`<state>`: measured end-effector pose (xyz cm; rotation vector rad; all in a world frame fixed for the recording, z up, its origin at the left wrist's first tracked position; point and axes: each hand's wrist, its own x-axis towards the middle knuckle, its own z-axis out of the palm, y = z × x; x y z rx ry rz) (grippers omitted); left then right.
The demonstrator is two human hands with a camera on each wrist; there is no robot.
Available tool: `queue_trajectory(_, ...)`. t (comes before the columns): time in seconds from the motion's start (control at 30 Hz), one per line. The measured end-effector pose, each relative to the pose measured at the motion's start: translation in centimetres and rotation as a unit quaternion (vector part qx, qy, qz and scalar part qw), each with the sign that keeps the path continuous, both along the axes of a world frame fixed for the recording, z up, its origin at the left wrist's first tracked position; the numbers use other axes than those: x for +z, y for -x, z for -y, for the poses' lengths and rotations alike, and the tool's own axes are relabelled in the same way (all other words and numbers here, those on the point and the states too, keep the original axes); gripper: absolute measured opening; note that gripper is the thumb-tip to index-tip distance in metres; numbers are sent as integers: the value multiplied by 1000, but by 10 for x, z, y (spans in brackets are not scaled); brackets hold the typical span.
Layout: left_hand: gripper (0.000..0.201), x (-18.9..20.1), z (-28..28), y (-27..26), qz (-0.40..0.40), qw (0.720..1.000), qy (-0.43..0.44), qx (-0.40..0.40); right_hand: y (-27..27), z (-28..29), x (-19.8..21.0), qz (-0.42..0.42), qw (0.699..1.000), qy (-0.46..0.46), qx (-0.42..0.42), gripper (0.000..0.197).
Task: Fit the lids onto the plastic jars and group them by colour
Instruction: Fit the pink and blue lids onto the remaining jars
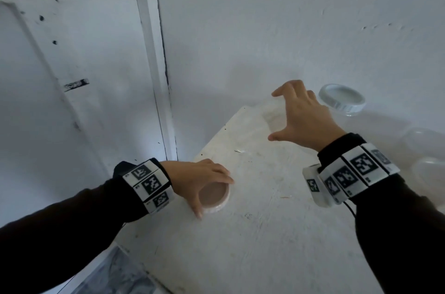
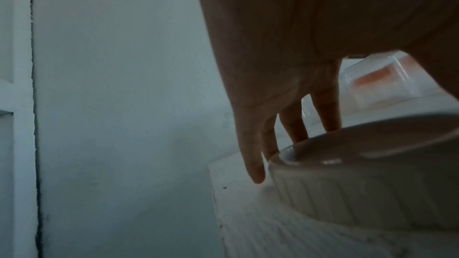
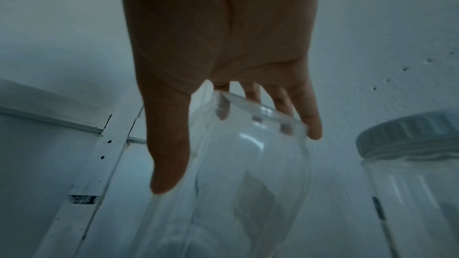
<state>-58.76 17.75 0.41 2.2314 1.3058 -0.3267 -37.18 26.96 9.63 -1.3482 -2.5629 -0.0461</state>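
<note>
Head view: left hand [image 1: 197, 179] clamps a pale pink round plastic lid [image 1: 214, 195] lying open side up at the near left of the white painted table [image 1: 265, 233], thumb and fingers on opposite rims. Right hand [image 1: 302, 114], fingers spread, spans the mouth of a clear lidless plastic jar [image 1: 274, 122] at the far edge. A clear jar with white ribbed lid [image 1: 342, 97] stands right of it.

Left wrist view: fingertips [image 2: 257, 174] touch the lid's ribbed rim.

Right wrist view: thumb and fingers [image 3: 314, 127] grip the lidless jar's rim; the white-lidded jar stands apart, right.
</note>
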Motion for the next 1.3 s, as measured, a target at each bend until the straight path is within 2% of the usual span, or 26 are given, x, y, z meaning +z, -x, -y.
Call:
queue_trajectory(0.17,92,8,-2,3,7,999,-33,38,-13,2,-12,-73,997,11,-27,84)
queue_trajectory(0.33,87,25,-9,11,-9,990,-108,86,-23,7,-21,-92,993,26,-70,89)
queue_trajectory(0.43,84,32,-15,21,38,981,-134,132,-27,9,-27,-77,992,28,-100,90)
queue_trajectory(0.67,83,27,-35,38,140,952,-201,184,-30,8,-48,-192,969,100,-120,81)
queue_trajectory(0.83,83,23,-47,44,171,942,-210,200,-27,3,-60,-232,952,165,-116,98)
queue_trajectory(0.93,86,22,-51,45,200,930,-218,219,-25,2,-65,-237,943,196,-126,95)
queue_trajectory(1.07,95,26,-55,42,273,901,-239,238,-26,-2,-75,-299,913,246,-126,91)
queue_trajectory(1.3,87,31,-63,32,334,876,-262,229,-29,-5,-86,-339,881,304,-124,86)
